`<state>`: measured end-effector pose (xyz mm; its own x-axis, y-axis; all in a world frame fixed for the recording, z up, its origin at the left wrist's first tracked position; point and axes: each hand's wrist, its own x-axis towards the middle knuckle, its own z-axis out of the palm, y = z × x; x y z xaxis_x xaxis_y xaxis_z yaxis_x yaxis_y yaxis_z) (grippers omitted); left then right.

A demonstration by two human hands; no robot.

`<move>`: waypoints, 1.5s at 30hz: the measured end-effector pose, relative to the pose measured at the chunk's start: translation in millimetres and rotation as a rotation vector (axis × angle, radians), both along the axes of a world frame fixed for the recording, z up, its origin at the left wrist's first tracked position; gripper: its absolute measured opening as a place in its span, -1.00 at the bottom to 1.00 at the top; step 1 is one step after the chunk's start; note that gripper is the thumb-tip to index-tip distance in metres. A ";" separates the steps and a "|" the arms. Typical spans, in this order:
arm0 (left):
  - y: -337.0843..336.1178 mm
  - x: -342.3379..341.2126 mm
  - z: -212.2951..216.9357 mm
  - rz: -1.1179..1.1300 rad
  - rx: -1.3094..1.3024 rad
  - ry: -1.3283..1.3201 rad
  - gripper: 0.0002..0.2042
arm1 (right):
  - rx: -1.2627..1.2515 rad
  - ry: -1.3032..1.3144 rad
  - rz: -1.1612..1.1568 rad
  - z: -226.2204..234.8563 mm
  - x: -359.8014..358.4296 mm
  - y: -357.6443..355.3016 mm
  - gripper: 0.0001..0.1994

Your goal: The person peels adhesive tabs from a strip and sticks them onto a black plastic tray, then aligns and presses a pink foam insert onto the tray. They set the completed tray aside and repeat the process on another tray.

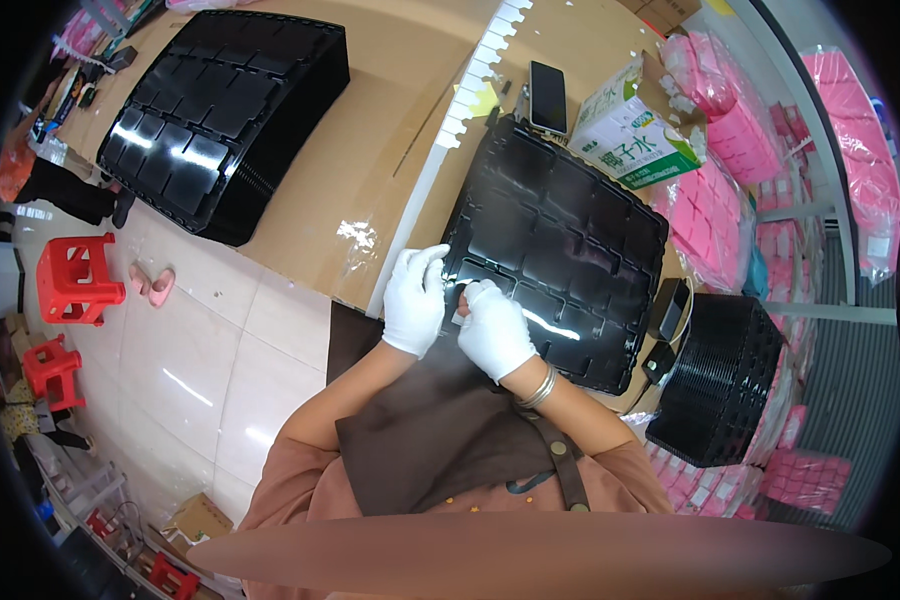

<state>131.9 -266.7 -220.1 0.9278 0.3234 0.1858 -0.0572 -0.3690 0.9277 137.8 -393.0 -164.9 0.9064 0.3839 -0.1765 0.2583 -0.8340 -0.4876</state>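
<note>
A black plastic blister tray (540, 270) with rows of shallow compartments lies on the cardboard-covered table in front of me. My left hand (415, 302), in a white glove, is at its near left edge, fingers loosely bent and apart, with nothing visible in them. Over the tray's near edge is my right hand (496, 328), also gloved in white. Its fingers are bent inward and pinched together; a bare fingertip seems to show there. What they hold, if anything, is too small to tell.
A tall stack of black trays (240, 110) stands at the far left, another stack (718, 380) at the right. Beyond my tray are a phone (548, 97) and a white-green carton (635, 125). Pink packs (715, 215) line the right; red stools (78, 280) stand left.
</note>
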 end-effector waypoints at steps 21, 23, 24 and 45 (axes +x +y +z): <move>12.1 0.8 48.3 0.178 0.145 -0.093 -0.74 | -0.006 -0.472 -0.395 86.0 311.6 -245.7 -0.83; 23.5 -0.7 52.8 0.218 0.151 -0.111 -0.75 | 0.167 -0.680 -0.437 89.1 304.2 -251.0 -0.78; 29.5 -3.6 54.6 0.240 0.160 -0.087 -0.76 | 0.166 -0.687 -0.449 88.1 295.9 -263.5 -0.78; -27.8 32.6 79.5 -0.164 -0.316 0.372 -0.69 | 0.511 -0.673 -0.847 -16.1 215.4 -409.5 -0.77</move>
<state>164.5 -294.6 -140.5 0.9559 0.1550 -0.2494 0.2639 -0.0813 0.9611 353.2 -802.5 -181.0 0.7569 -0.4923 0.4298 0.0506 -0.6116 -0.7896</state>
